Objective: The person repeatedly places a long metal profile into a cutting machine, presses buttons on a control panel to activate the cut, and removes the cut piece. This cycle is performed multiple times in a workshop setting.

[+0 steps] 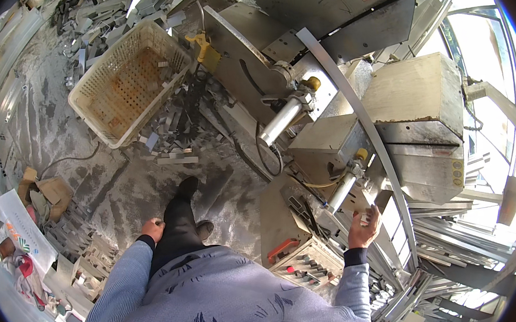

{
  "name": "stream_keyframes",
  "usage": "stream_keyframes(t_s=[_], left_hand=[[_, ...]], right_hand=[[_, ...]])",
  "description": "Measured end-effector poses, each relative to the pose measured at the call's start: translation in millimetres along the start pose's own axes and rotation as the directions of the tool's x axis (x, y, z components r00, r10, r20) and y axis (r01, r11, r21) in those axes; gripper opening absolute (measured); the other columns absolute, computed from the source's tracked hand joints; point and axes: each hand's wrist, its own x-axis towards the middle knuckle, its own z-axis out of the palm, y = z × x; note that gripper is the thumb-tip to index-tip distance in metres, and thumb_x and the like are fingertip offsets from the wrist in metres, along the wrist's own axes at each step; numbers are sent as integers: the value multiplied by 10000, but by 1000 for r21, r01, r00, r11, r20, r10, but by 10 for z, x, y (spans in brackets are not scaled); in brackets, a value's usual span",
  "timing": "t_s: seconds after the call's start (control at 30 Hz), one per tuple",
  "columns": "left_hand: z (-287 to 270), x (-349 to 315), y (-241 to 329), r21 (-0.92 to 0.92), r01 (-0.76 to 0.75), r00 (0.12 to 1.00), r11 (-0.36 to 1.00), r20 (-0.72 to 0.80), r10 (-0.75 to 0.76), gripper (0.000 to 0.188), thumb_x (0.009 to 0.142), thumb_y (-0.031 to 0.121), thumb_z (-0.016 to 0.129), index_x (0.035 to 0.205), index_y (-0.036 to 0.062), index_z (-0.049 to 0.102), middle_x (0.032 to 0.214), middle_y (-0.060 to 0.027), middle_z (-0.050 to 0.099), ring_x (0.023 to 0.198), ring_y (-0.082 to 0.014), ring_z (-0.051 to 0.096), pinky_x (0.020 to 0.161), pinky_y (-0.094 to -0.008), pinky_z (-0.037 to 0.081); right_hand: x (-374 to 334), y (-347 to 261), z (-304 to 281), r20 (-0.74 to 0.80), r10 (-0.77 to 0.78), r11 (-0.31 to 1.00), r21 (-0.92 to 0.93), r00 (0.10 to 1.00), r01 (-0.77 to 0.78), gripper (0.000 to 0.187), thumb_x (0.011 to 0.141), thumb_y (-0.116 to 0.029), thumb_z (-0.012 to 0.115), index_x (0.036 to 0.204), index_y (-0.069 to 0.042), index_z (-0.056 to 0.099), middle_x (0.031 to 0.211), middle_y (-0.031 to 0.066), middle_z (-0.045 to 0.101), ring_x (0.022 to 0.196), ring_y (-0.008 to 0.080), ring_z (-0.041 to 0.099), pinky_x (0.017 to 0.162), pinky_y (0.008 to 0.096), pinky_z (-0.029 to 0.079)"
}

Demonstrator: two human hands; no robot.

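My left hand [154, 229] hangs beside my dark-trousered thigh, fingers curled in, with nothing showing in them. At the right, my right hand [364, 229] is raised near the lower saw-like machine head, its fingers bent toward the thumb. A small pale patch shows between them; I cannot tell whether it is a held piece or the background. Just beyond this hand runs a long pale metal strip [363, 115], which looks curved in this view and passes in front of the machine. A silver pneumatic cylinder [344, 191] with a yellow-brown fitting sits close to the hand.
A cream perforated crate [92, 107] stands on the floor among metal offcuts [175, 122]. Grey machine housings [415, 100] fill the right side. Below them is a light basket [309, 262] near an orange handle [283, 250]. Long metal profiles [467, 239] are stacked at the right.
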Motion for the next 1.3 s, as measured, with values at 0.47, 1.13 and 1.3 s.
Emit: stream_keyframes(t_s=[0.47,1.13,1.3], left_hand=[[-6,-260,216,29,-216,972,976,102,212,267,842,251,597,1028,65,643,911,-99,667,833,-237,641,720,-342,509],[-100,-575,728,69,-217,953,974,230,196,306,861,202,625,1085,-4,594,1032,-96,614,919,-188,605,744,-328,548],[-163,-635,874,94,-256,954,962,184,236,306,851,234,620,1058,8,616,967,-102,652,854,-185,629,706,-310,526]], right_hand=[[-3523,914,-3,73,579,814,9,812,-581,350,682,-113,676,986,-21,528,886,145,602,827,303,598,752,375,475],[-3197,980,255,61,442,897,-24,895,-441,253,806,-294,663,824,-73,542,811,101,576,713,323,595,589,422,461],[-3225,936,334,-4,545,838,-37,838,-545,296,799,-332,667,788,-65,541,771,127,598,711,350,591,601,433,457]])
